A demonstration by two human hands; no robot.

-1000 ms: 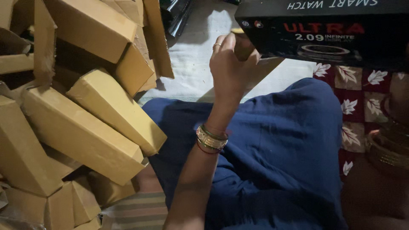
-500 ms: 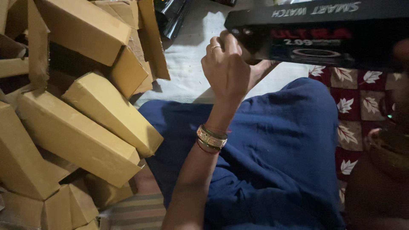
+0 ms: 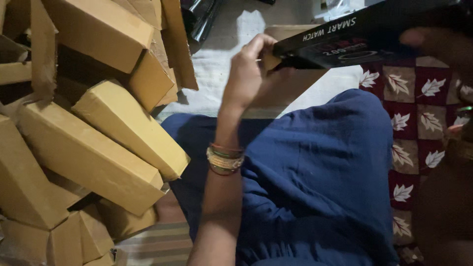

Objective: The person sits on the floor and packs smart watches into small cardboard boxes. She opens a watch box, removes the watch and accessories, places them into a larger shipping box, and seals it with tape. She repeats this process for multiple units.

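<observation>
Black and glossy, the long flat cardboard product box (image 3: 364,37) sat tilted at the top right of the view, with white lettering along its near edge and a red-and-white printed panel on its underside. The left hand (image 3: 249,74) was raised beneath the box's left end, fingers curled and closed against that corner, with a stack of coloured and gold bangles (image 3: 225,159) around the wrist. The right hand (image 3: 436,42) showed only as a dark blur against the box's right part; it seemed to rest on the box, but whether it clasped it could not be told. A plain brown cardboard carton (image 3: 290,59) lay just behind the left hand, partly covered by the black box. Filling the left side was a loose heap of oblong tan cardboard boxes (image 3: 93,148), unmarked and leaning at all angles over each other. Below the hands spread the person's dark blue cloth garment (image 3: 315,187), and at the right lay a maroon and beige patchwork mat with white leaf prints (image 3: 419,128). Crumpled black plastic wrap (image 3: 202,17) lay at the top, on a pale floor covering (image 3: 231,59).
</observation>
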